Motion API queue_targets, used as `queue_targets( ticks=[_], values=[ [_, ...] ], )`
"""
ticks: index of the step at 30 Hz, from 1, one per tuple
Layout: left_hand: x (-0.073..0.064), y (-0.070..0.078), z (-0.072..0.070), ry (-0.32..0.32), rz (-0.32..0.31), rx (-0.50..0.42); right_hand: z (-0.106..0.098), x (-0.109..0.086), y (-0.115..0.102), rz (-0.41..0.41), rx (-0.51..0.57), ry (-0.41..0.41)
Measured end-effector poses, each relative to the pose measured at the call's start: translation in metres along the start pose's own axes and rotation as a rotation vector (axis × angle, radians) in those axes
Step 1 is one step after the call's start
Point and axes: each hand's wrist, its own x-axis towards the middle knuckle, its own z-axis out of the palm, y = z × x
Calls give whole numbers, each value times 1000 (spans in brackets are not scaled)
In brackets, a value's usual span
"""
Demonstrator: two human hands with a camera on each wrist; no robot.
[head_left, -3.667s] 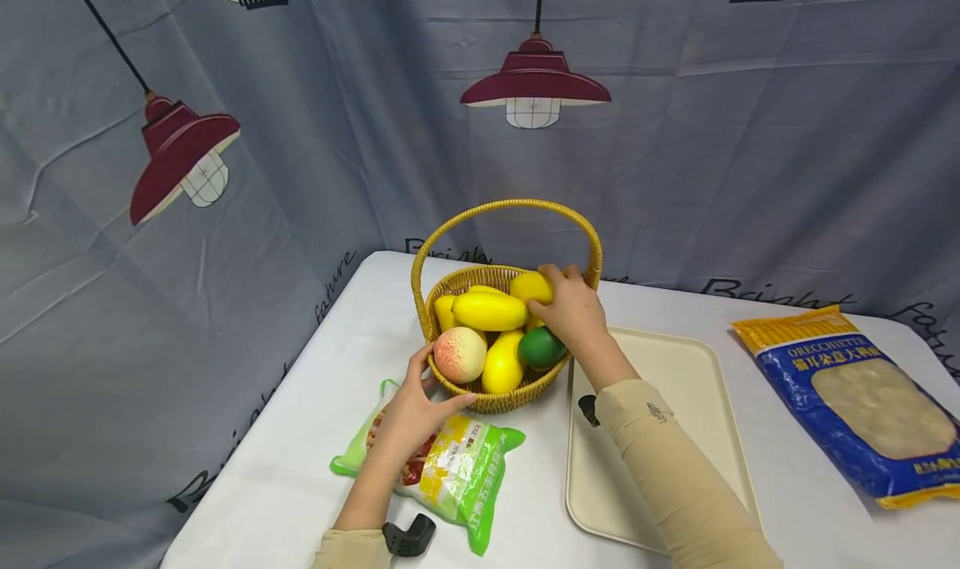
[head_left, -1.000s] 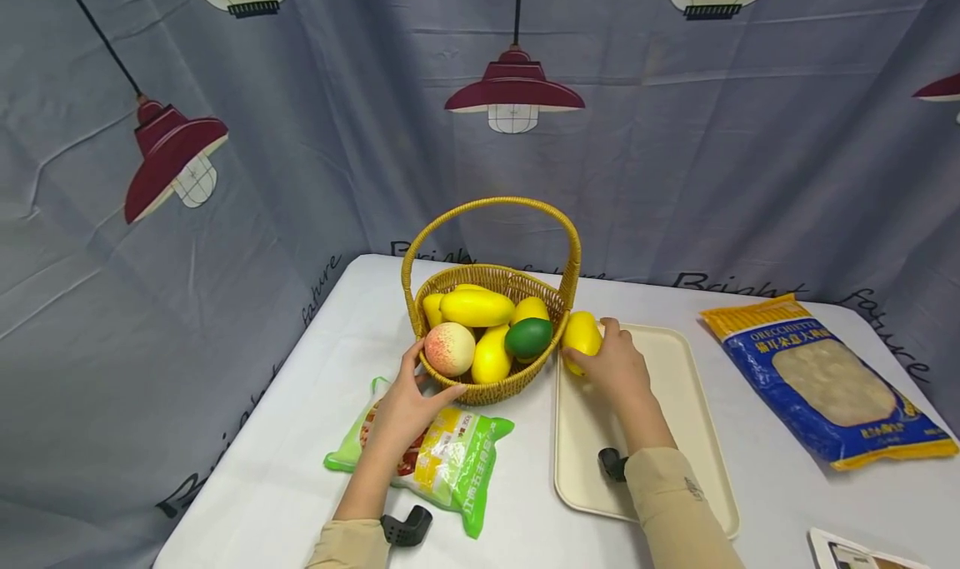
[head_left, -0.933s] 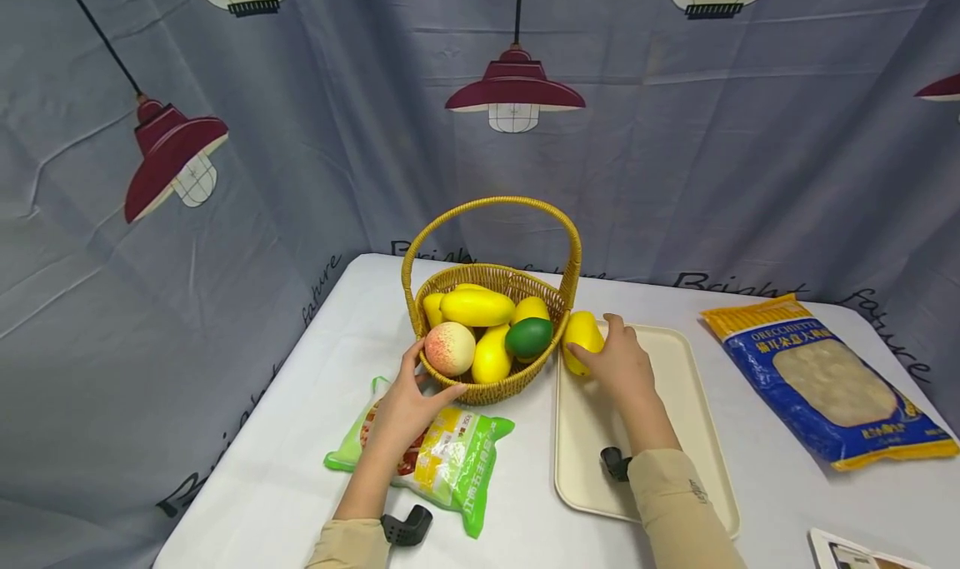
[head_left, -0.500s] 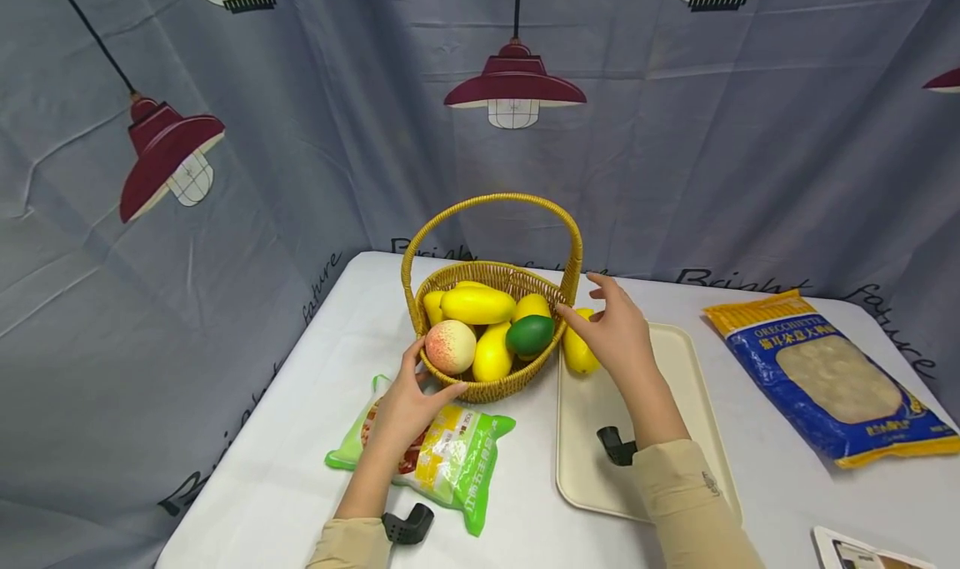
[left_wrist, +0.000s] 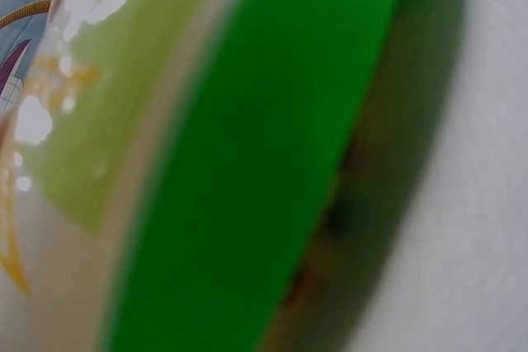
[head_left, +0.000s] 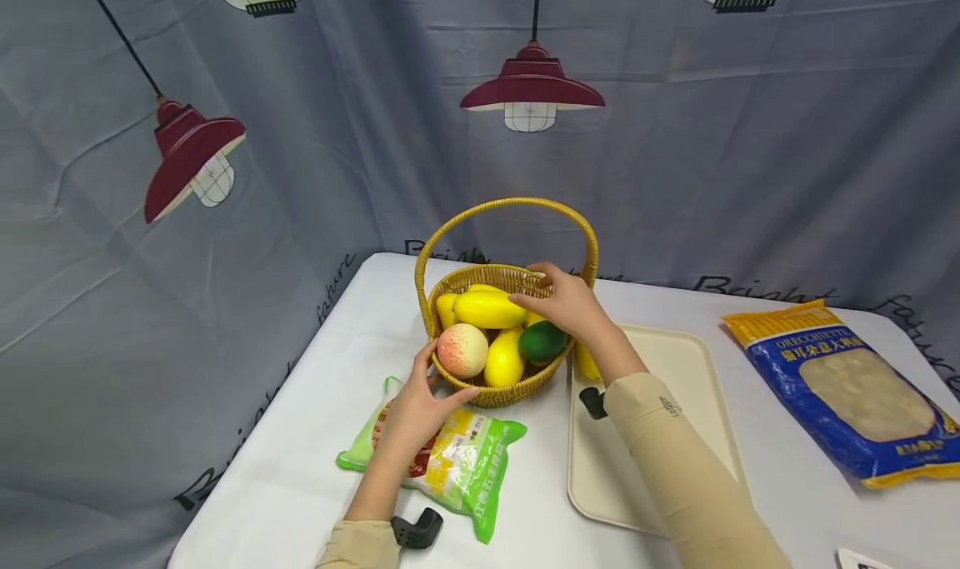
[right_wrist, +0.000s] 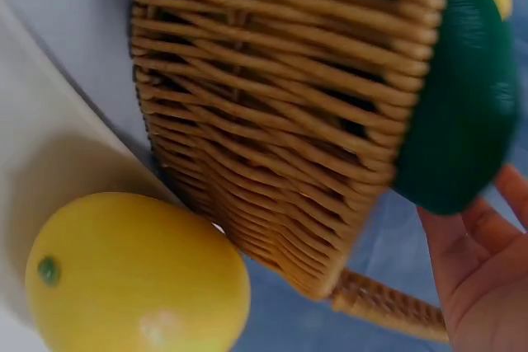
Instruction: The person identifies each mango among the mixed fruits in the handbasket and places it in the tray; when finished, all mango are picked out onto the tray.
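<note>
A wicker basket (head_left: pixel 495 397) with a tall handle holds a peach (head_left: pixel 462 351), a dark green mango-shaped fruit (head_left: pixel 543 342) and several yellow mangoes (head_left: pixel 486 309). My left hand (head_left: pixel 414 404) rests against its front left side, thumb along the front wall and fingertips at the rim. Thumb and fingers spread, my right hand (head_left: pixel 570 304) reaches over the right rim, above a mostly hidden yellow mango behind the green fruit. Another yellow mango (right_wrist: pixel 140 278) lies at the tray's upper left corner, outside the basket, partly behind the right forearm in the head view.
A cream tray (head_left: pixel 626 477) lies right of the basket, under the right forearm. Beneath the left hand is a green and white food bag (head_left: pixel 457 461), which fills much of the left wrist view. A blue orecchiette bag (head_left: pixel 855 386) lies far right. Grey curtains hang behind the table.
My right hand took a yellow mango from the basket, set it on the tray and let go, then moved back left over the basket. The left hand kept its place.
</note>
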Motion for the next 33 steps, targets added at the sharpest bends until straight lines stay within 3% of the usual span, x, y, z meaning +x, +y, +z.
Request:
queue_targets(
  ticks=[6,13,21,27,33],
  values=[
    [-2,3,3,-3,3,4,10,11,7,-11,-30,-79],
    [-5,5,4,-14,2,0,18,17,12,-14,34,-123],
    [-4,2,3,2,14,4,23,23,17,-106,82,-239],
    [-3,1,1,14,23,10,26,23,19,-152,128,-226],
    [-4,1,0,13,22,0,27,20,24,-127,166,-133]
  ],
)
